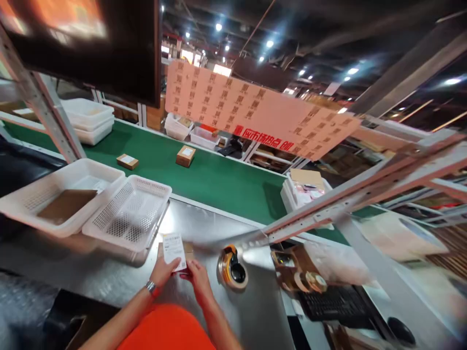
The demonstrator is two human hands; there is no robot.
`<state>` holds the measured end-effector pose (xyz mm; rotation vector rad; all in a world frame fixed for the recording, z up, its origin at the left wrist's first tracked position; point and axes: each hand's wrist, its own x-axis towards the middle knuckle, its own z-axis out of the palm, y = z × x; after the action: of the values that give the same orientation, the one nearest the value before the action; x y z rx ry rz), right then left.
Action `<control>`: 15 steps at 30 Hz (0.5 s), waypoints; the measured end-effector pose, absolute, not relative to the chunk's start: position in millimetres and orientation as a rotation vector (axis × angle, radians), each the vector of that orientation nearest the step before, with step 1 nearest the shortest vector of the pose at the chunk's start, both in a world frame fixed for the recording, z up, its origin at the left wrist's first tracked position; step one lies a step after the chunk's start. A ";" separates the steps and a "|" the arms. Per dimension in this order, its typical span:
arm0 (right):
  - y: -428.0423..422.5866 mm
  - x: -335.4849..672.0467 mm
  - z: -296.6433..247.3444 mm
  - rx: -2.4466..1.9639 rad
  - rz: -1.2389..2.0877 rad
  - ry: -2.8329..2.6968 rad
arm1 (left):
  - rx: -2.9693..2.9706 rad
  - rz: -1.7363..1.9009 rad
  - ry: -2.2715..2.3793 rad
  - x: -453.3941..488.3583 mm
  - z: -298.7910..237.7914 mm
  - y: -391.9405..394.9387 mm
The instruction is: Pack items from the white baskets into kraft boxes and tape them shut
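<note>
A white printed packet (174, 252) is held over the metal bench in front of me. My left hand (164, 273) grips its lower left part, thumb on the printed face; a silver watch is on that wrist. My right hand (197, 278) has its fingers closed at the packet's lower right corner, where a small dark reddish edge shows. What lies under the fingers is hidden. Just behind the packet, partly covered by it, is a piece of brown cardboard (188, 249). To the right of my right hand a tape dispenser (237, 272) with tape rolls stands on the bench.
Left are a white tub (25, 194) with cardboard in it and a perforated white basket (127, 214). Small boxes (186, 155) sit on the green conveyor (226, 180). A slanted metal post (328, 209) and a keyboard (332, 304) are on the right.
</note>
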<state>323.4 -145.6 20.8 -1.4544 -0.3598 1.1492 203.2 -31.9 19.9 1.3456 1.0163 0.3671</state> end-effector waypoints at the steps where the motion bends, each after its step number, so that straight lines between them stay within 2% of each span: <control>1: -154.7 323.7 23.0 -1.447 1.155 -0.320 | 1.327 0.347 1.029 203.0 20.4 -35.4; 15: -209.3 330.2 19.1 -1.275 1.168 -0.122 | 1.265 0.303 1.001 223.6 -3.4 -75.3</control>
<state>330.2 -209.3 19.1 -1.2747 -0.1224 1.1678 223.6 -75.3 -3.4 1.2653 1.0010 0.3032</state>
